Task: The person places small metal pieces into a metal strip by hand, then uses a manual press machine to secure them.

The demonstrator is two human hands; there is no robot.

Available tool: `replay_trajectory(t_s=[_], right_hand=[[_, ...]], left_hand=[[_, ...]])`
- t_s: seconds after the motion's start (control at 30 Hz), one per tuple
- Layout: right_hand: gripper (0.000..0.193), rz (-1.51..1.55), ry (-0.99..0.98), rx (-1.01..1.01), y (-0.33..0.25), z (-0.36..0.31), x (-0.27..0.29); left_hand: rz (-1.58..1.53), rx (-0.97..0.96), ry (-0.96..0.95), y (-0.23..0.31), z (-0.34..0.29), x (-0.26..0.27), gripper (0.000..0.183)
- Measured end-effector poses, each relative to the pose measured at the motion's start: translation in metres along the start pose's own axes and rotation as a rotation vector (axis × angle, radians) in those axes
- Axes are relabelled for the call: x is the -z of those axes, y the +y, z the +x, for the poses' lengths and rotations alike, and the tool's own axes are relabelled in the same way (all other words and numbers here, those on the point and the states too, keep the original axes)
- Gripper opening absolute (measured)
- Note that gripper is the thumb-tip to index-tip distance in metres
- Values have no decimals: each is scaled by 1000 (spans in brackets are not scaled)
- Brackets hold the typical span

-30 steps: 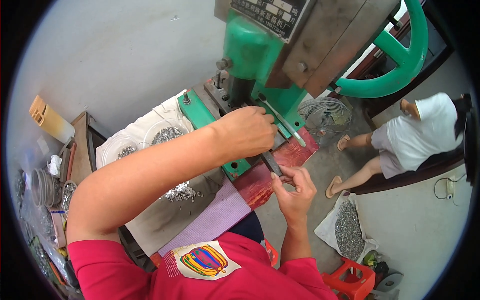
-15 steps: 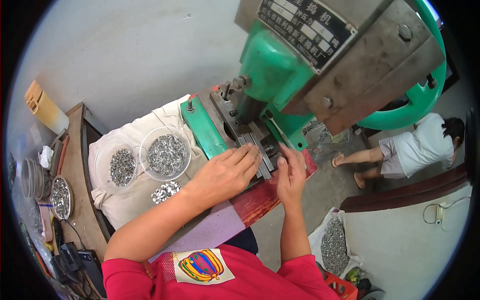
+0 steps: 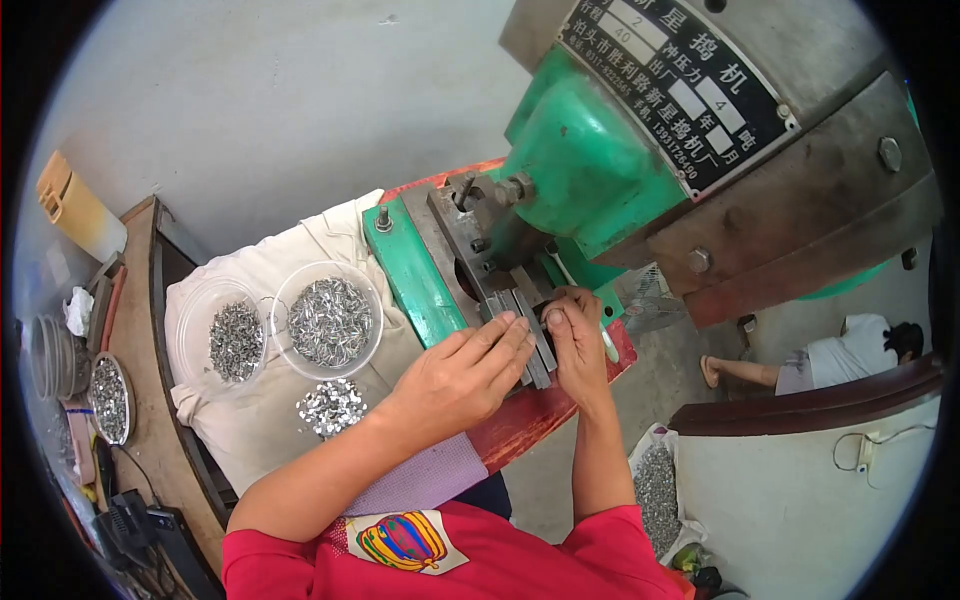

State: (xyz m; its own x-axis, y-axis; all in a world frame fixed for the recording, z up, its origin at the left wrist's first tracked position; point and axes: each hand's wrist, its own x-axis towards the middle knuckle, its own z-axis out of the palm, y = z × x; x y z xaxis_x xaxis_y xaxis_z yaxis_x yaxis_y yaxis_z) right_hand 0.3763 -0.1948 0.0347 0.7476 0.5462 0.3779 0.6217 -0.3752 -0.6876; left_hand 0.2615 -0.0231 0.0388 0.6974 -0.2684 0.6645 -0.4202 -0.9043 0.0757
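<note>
A green press (image 3: 590, 150) stands in front of me, its ram above a steel die (image 3: 540, 372) with parallel bars. My left hand (image 3: 465, 372) lies over the near part of the die. Its fingers are pressed together with the tips on the bars; the thumb and whatever is under the tips are hidden. On the die's right side my right hand (image 3: 578, 345) is closed, thumb against curled fingers, beside a dark part. What it grips is hidden. To the left, small shiny metal pieces fill a round clear tub (image 3: 378, 322), and flat bits lie in a loose pile (image 3: 332, 406).
Another clear tub (image 3: 180, 335) of metal pieces stands on the beige cloth (image 3: 235, 412). The press rests on a worn red bench (image 3: 515, 430). A wooden table (image 3: 150, 300) is at far left. A sack (image 3: 632, 465) of metal parts and another person (image 3: 860, 352) are at right.
My right hand has gone from loosely open to closed against the die's side. The left hand stays on the die. The view has shifted, and the other person appears lower and more bent.
</note>
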Motion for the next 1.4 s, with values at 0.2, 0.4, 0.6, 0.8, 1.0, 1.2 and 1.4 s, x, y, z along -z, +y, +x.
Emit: replay_trajectory(t_s=[0.2, 0.4, 0.6, 0.8, 1.0, 1.2, 1.4], right_hand=[[28, 13, -27, -18, 4, 1, 1], [29, 28, -31, -44, 0, 0, 2], [27, 77, -20, -22, 5, -3, 3], [40, 110, 649, 23, 23, -19, 26], [54, 3, 1018, 196, 22, 23, 124], [53, 199, 1039, 302, 23, 57, 183], [56, 82, 900, 186, 22, 71, 199]], left_hand=[[-57, 68, 15, 5, -5, -2, 39], [-194, 125, 30, 7, -12, -6, 43], [-479, 365, 128, 12, -15, -4, 76], [-599, 548, 36, 15, -13, -15, 112], [-636, 628, 44, 16, -15, -19, 118], [-594, 676, 59, 23, 1, -21, 125], [-620, 715, 154, 22, 2, -29, 120]])
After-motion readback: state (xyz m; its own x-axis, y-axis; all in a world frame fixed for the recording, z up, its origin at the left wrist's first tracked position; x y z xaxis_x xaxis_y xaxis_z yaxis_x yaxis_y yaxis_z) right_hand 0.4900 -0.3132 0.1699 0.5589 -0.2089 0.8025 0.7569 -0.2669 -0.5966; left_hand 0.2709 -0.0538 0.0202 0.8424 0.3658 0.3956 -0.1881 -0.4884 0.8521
